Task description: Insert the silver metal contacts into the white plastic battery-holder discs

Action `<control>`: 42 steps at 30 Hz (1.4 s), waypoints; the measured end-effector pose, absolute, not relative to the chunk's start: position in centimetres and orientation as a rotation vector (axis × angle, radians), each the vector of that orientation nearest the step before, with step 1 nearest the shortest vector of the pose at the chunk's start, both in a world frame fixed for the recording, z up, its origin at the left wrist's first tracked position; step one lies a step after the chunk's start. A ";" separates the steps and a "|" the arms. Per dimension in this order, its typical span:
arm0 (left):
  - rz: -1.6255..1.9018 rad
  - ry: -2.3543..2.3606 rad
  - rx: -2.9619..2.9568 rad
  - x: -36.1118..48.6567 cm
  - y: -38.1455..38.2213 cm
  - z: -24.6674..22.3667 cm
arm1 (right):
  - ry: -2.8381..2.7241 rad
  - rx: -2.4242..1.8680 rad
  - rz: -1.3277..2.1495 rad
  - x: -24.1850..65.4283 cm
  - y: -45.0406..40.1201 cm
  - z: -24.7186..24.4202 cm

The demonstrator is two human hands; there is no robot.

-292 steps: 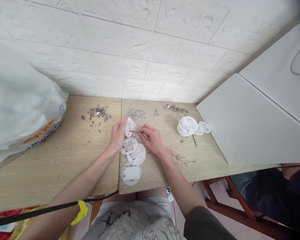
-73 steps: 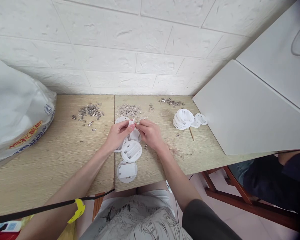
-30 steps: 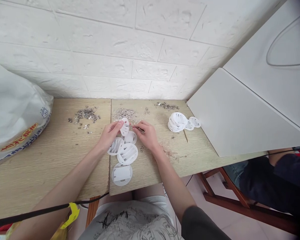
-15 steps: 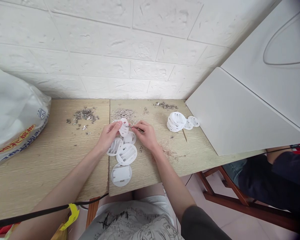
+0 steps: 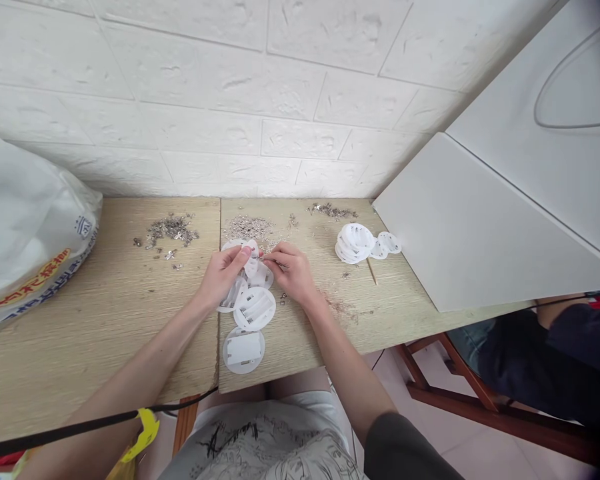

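My left hand (image 5: 226, 273) pinches a small white plastic disc (image 5: 251, 267) between thumb and fingers above the table. My right hand (image 5: 291, 270) is closed round a thin pointed metal tool (image 5: 264, 259), whose tip meets the disc; the fingers cover most of it. Close below my hands lie white round plastic battery housings: a slotted one (image 5: 255, 309), one with a square raised back (image 5: 244, 350) and another (image 5: 233, 295) partly under my left hand. Behind the held disc, a further white round piece (image 5: 234, 245) shows past my left fingers.
Small metal contacts lie in heaps at the left (image 5: 173, 229), middle (image 5: 253, 228) and back right (image 5: 333, 211). Stacked white discs (image 5: 355, 242) stand at the right near a thin wooden stick (image 5: 372, 272). A white sack (image 5: 35, 227) and a pale panel (image 5: 480, 233) flank the table. Another person sits at right.
My left hand has tilted the small disc, and its face shows less now. The tool in my right hand has swung round behind the fingers. The pieces on the table stay put.
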State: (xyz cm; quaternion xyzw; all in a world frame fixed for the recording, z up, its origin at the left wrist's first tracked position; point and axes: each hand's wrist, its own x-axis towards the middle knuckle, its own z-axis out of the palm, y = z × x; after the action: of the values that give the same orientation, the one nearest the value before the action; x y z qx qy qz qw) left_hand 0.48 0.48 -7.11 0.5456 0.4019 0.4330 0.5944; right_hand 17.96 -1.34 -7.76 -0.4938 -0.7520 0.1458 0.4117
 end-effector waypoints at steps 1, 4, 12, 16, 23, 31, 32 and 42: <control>1.008 0.936 1.275 0.6 0.4 -7.0 | -1.898 -1.236 0.360 17.9 -1.3 -7.8; 1.017 0.947 1.280 0.8 0.3 -6.8 | -1.913 -1.246 0.344 17.9 -1.4 -7.9; 0.984 0.833 1.138 0.5 0.5 -5.8 | -1.773 -1.341 0.430 18.6 -1.0 -7.6; 1.100 0.876 0.930 0.0 0.8 -4.8 | -1.738 -1.652 0.358 20.1 -0.8 -7.5; 1.290 1.080 0.767 -0.4 1.7 -5.0 | -1.808 -1.879 0.238 20.6 -0.7 -7.8; 1.411 0.950 0.845 -1.1 1.6 -4.5 | -1.650 -1.798 -0.071 20.4 -0.7 -7.9; 1.418 0.939 0.841 -1.1 1.6 -4.5 | -1.634 -1.759 -0.072 20.4 -0.6 -7.9; 1.403 0.940 0.798 -0.8 2.1 -5.7 | -1.668 -1.336 0.239 19.2 -0.5 -8.5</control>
State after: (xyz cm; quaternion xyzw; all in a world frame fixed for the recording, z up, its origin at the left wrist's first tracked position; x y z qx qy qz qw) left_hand -0.79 2.05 -5.74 0.3435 0.4044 0.6040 0.5947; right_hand 19.18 -0.47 -8.47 -0.5464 -0.6823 0.0976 0.4757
